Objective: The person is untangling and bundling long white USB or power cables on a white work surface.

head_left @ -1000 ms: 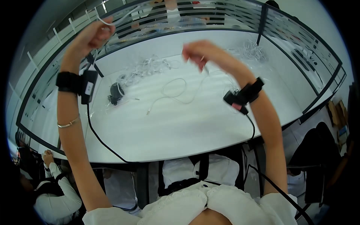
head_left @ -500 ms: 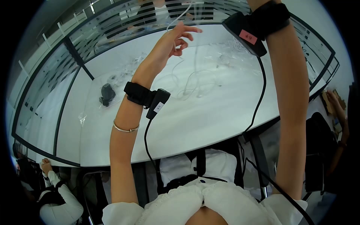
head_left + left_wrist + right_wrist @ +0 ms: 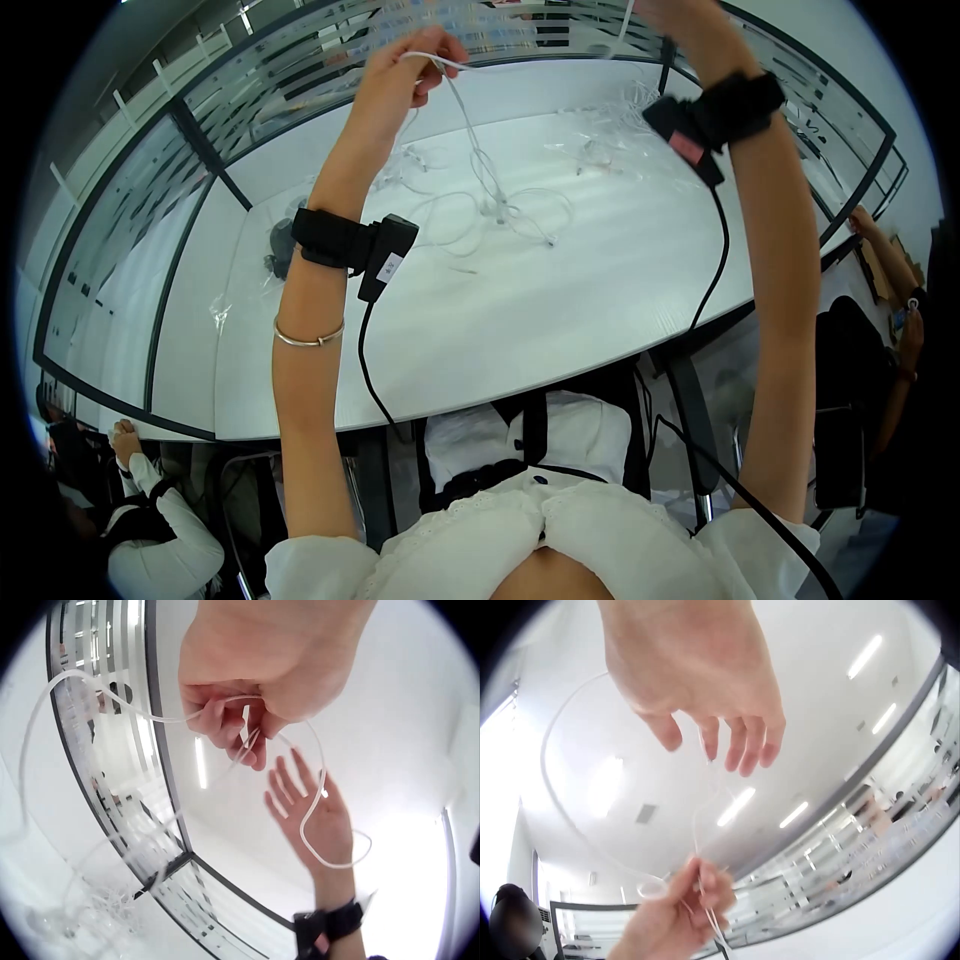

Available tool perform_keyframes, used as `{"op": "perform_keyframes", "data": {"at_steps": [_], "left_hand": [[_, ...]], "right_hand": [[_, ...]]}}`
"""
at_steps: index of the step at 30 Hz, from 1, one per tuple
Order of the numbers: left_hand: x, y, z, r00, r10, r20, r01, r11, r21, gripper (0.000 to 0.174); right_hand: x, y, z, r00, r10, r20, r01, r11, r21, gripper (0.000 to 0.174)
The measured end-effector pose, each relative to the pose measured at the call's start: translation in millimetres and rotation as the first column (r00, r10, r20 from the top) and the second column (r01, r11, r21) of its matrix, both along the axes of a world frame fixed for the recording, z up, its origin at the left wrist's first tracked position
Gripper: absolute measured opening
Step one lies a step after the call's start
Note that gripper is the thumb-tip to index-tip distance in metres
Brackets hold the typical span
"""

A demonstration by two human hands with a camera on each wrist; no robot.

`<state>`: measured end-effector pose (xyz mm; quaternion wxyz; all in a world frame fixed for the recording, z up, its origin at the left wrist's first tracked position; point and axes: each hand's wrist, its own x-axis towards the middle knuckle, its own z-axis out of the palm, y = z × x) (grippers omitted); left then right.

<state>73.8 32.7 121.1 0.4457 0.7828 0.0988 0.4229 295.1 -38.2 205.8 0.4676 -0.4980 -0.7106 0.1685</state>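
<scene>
My left hand [image 3: 400, 75] is raised above the desk's far side, fingers curled round a thin white cable [image 3: 462, 110] that hangs in strands to the desktop. In the left wrist view, the cable [image 3: 37, 720] passes through the pinch of that hand [image 3: 262, 660] and loops out on both sides. Higher at the right is my right hand [image 3: 690, 25], cut by the frame edge. Its fingers are spread and relaxed in the right wrist view, where the hand [image 3: 697, 667] has a strand [image 3: 696, 825] beside its fingertips.
Glass-topped partitions [image 3: 190, 135] surround the white desk [image 3: 520, 330]. A black object [image 3: 282, 245] lies behind my left forearm. Tangled cables and clear plastic [image 3: 640, 150] lie at the back right. Other people sit at both sides.
Across the earlier frames my left hand moved right, then slightly back left, and its fingers closed round the cable. My right hand rose to the upper right, with part of it now back in view.
</scene>
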Motion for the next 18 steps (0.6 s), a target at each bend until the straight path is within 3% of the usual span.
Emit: {"op": "perform_keyframes", "data": {"at_steps": [2, 4, 6, 8, 9, 12, 13, 17, 18], "left_hand": [[-3, 6, 4, 0.994, -0.062, 0.086, 0.066, 0.997, -0.04, 0.033], [0, 7, 7, 0.99, -0.077, 0.119, 0.088, 0.992, -0.095, 0.034], [1, 11, 9, 0.983, -0.12, 0.14, 0.137, 0.984, -0.117, 0.034], [1, 13, 10, 0.981, -0.119, 0.152, 0.138, 0.983, -0.121, 0.034], [0, 14, 10, 0.98, -0.118, 0.158, 0.138, 0.983, -0.124, 0.035], [-6, 17, 8, 0.983, -0.092, 0.157, 0.115, 0.983, -0.141, 0.035], [-9, 18, 7, 0.981, -0.088, 0.174, 0.114, 0.982, -0.151, 0.034], [-14, 26, 7, 0.982, 0.012, 0.189, 0.028, 0.978, -0.207, 0.033], [-16, 28, 7, 0.984, 0.021, 0.178, 0.016, 0.978, -0.209, 0.032]], "right_hand": [[-6, 12, -62, 0.966, 0.258, 0.016, -0.259, 0.963, 0.072, 0.033], [-19, 9, -85, 0.963, 0.078, 0.258, -0.133, 0.971, 0.2, 0.04], [-38, 1, -112, 0.954, 0.22, 0.204, -0.203, 0.974, -0.102, 0.053], [-58, -4, -123, 0.917, 0.357, 0.178, -0.32, 0.925, -0.205, 0.046], [-63, 4, -135, 0.914, 0.387, 0.12, -0.374, 0.92, -0.113, 0.035], [-72, 7, -140, 0.977, 0.211, 0.042, -0.201, 0.965, -0.171, 0.025], [-76, 5, -144, 0.99, 0.143, 0.013, -0.143, 0.988, -0.053, 0.022], [-66, -7, -146, 0.995, 0.007, 0.101, 0.001, 0.997, -0.081, 0.029], [-63, -11, -146, 0.998, -0.011, 0.054, 0.014, 0.998, -0.062, 0.028]]}}
